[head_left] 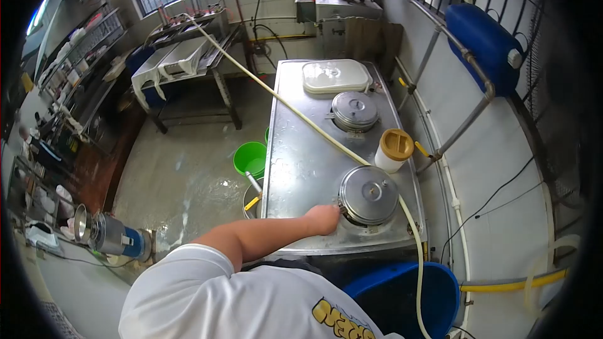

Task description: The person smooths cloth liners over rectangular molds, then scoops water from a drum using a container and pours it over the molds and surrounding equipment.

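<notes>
My left hand (323, 220) reaches across from the left, its fingers closed at the left rim of the near round metal lid (369, 194). It seems to grip a small metal clasp at that rim, though my fingers hide most of it. The lid sits over a round opening in the steel worktop (295, 169), with a dark gap along its front edge. A pale hose (308, 122) runs diagonally over the worktop and past the lid. Behind the lid stands a white tub with a brown lid (396, 145). My right hand is out of view.
Farther back are a second round metal lid (355, 112) and a white rectangular tray (336, 76). A green bucket (250, 158) stands left of the worktop on the wet floor. A large blue barrel (402, 282) is at the front right, and a blue jerrycan (480, 44) rests high by the railing.
</notes>
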`<state>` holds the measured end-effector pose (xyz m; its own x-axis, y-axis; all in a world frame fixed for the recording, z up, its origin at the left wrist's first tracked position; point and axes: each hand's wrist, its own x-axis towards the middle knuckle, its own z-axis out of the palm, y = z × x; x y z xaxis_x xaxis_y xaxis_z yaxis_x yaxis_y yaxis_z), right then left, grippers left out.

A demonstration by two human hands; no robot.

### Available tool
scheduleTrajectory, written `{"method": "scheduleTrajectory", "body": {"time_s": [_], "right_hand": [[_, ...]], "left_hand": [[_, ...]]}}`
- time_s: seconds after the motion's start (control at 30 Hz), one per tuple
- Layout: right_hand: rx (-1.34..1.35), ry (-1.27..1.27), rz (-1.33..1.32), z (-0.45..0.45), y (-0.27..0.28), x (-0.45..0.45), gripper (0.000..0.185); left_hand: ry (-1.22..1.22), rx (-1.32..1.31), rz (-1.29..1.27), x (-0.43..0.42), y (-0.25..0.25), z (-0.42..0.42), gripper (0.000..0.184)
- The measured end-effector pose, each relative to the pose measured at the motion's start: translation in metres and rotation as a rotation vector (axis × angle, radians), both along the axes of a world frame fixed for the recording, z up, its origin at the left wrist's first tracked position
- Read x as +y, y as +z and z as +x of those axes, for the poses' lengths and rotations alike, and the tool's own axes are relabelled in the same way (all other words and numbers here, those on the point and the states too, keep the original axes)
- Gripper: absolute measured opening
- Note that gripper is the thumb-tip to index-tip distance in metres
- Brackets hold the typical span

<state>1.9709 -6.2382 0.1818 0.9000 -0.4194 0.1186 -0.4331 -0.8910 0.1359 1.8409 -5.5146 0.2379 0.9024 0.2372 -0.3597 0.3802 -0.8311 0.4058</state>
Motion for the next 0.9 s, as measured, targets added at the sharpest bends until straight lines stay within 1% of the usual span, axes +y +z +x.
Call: {"method": "scheduleTrajectory", "body": {"time_s": [0.07, 0.2, 0.3, 0.43, 0.47, 0.57, 0.6, 0.63, 0.67, 0.7, 0.73, 0.77, 0.8, 0.83, 0.87, 0.9], "right_hand": [[0.006, -0.008, -0.016, -0.008, 0.003, -0.012, 0.040], [-0.009, -0.019, -0.052, -0.019, 0.013, -0.039, 0.041], [-0.022, -0.020, -0.094, -0.035, 0.020, -0.054, 0.042], [-0.094, 0.050, -0.200, -0.059, 0.029, -0.054, 0.043], [-0.140, 0.071, -0.227, -0.064, 0.034, -0.033, 0.044], [-0.328, 0.090, -0.151, -0.077, 0.073, 0.139, 0.043], [-0.405, 0.437, 0.364, -0.043, -0.028, 0.113, 0.025], [-0.384, 0.547, 0.574, -0.071, 0.014, 0.204, 0.023], [-0.337, 0.630, 0.661, -0.089, 0.038, 0.275, 0.025], [-0.264, 0.664, 0.795, -0.102, 0.053, 0.333, 0.023], [-0.250, 0.798, 0.796, -0.105, 0.039, 0.368, 0.023], [-0.255, 0.942, 0.875, -0.115, 0.046, 0.412, 0.022], [-0.222, 0.938, 0.990, -0.122, 0.034, 0.447, 0.022], [-0.113, 0.837, 1.273, -0.133, 0.032, 0.486, 0.023], [-0.036, 0.748, 1.512, -0.149, 0.043, 0.528, 0.023], [0.002, 0.720, 1.682, -0.160, 0.049, 0.563, 0.020]], "left_hand": [[0.039, 0.049, -0.014, -0.002, -0.003, 0.001, 0.027], [-0.008, 0.029, 0.030, -0.002, -0.001, 0.001, 0.028], [0.021, 0.008, 0.002, -0.003, 0.005, -0.002, 0.027], [0.018, 0.026, -0.010, -0.001, 0.005, -0.003, 0.027], [0.022, 0.028, -0.015, 0.001, 0.005, -0.001, 0.027], [0.039, 0.019, -0.042, 0.003, 0.001, -0.002, 0.027], [0.016, -0.028, -0.046, 0.006, -0.008, -0.002, 0.024], [0.019, -0.033, -0.049, 0.009, -0.011, -0.002, 0.024], [-0.008, -0.060, -0.070, 0.010, -0.012, -0.002, 0.023], [-0.033, -0.090, -0.091, 0.011, -0.014, -0.003, 0.023], [-0.028, -0.100, -0.095, 0.013, -0.021, -0.001, 0.023], [0.025, -0.181, -0.206, 0.016, -0.029, 0.001, 0.027], [0.079, -0.267, -0.315, 0.024, -0.031, -0.001, 0.031], [0.088, -0.289, -0.317, 0.033, -0.021, -0.012, 0.031], [0.281, -0.231, -0.629, 0.041, -0.008, -0.027, 0.036], [0.472, -0.168, -0.945, 0.052, 0.002, -0.045, 0.040]]}}
